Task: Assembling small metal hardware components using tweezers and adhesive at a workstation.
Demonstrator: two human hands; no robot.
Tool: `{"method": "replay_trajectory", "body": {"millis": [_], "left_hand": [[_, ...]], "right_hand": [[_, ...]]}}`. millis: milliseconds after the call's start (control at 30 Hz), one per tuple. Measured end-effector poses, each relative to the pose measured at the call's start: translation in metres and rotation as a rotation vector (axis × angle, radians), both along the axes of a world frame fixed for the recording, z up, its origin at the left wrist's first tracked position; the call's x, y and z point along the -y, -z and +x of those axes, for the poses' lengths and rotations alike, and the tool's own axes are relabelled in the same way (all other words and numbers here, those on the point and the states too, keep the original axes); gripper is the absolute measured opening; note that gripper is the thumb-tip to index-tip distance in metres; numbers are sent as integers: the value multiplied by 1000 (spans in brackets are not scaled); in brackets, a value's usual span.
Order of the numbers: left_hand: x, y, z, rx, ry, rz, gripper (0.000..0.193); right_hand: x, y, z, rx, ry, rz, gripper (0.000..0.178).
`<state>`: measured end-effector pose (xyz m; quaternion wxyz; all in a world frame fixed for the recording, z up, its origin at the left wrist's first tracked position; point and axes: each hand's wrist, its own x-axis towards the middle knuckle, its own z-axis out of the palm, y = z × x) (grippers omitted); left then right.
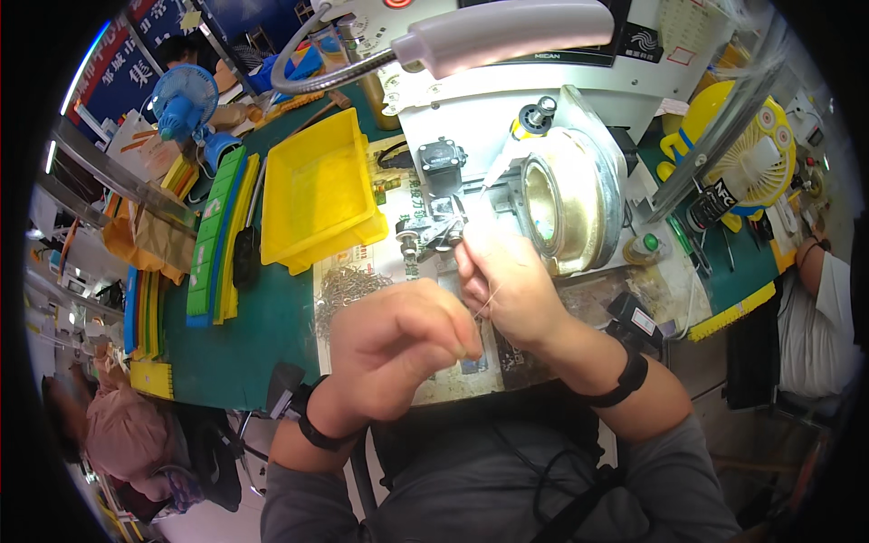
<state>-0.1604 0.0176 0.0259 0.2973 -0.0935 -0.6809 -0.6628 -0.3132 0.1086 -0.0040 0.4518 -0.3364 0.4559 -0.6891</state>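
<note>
My left hand is closed in a pinch in front of the machine, its fingertips toward my right hand. My right hand is closed too, with its fingertips at the small metal fixture of the white machine. A thin, pale strand runs between the two hands; whether it is thread, wire or fine chain I cannot tell. Bright light washes out my right fingertips. Beside my left hand lies a tangled heap of fine metal chain. A brass-coloured ring housing stands just beyond my right hand.
A yellow plastic bin stands on the green mat to the left, beside stacked coloured trays. Overhead reaches a lamp. At right are a small bottle, tools and a yellow fan. Other people sit on both sides.
</note>
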Motion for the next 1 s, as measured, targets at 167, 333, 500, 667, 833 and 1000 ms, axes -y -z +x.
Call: {"method": "replay_trajectory", "body": {"millis": [167, 333, 500, 667, 833, 1000], "left_hand": [[36, -2, 22, -30, -392, -15, 7], [133, -1, 20, 473, -941, -317, 18], [211, 22, 19, 588, -1057, -881, 15], [134, 18, 11, 297, -1024, -964, 23], [62, 21, 4, 577, -442, -604, 27], [55, 62, -25, 540, -475, -614, 31]], "right_hand": [[-51, -2, -6, -371, -34, 71, 32], [-103, 26, -43, -1023, -77, 15, 20], [-115, 3, -59, -1624, 33, 312, 29], [-100, 10, -28, -1215, -13, -58, 40], [-36, 18, 18, -387, 95, 20, 25], [25, 19, 14, 111, 377, -169, 15]]}}
